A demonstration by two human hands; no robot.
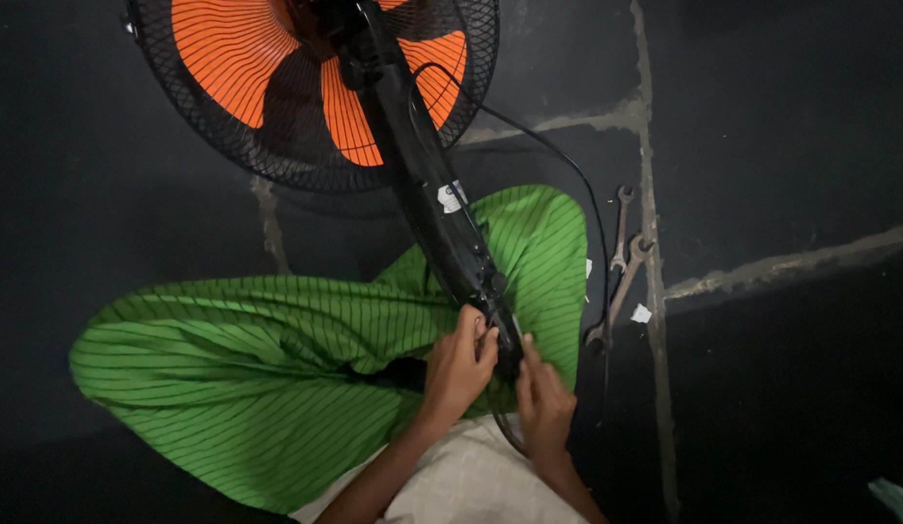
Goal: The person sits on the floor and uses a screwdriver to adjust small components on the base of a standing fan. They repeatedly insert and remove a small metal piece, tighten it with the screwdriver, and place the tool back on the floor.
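The fan pole [442, 209] runs from the upper middle of the frame down to the lower middle, lying across the person's lap on the green striped cloth [277, 359]. Its lower end sits between both hands. The left hand [458, 364] wraps the pole from the left side, fingers curled and pressed against it near a small knob. The right hand [543, 403] is just beside it on the right, fingers close together with the tips touching the pole's end; whether they pinch a small part there cannot be told.

The pole looks stiff and smooth, probably hard plastic or metal, so it should not bend but may slip in the palm. The fan head [306, 78], a black wire cage with orange blades in the upper left, likely makes that end heavier; a hold closer to the head would balance it better, and the cage looks easy to dent.

A black cord [568, 165] loops toward the right. Two wrenches [621, 262] lie on the dark floor [781, 146], right of the knee.
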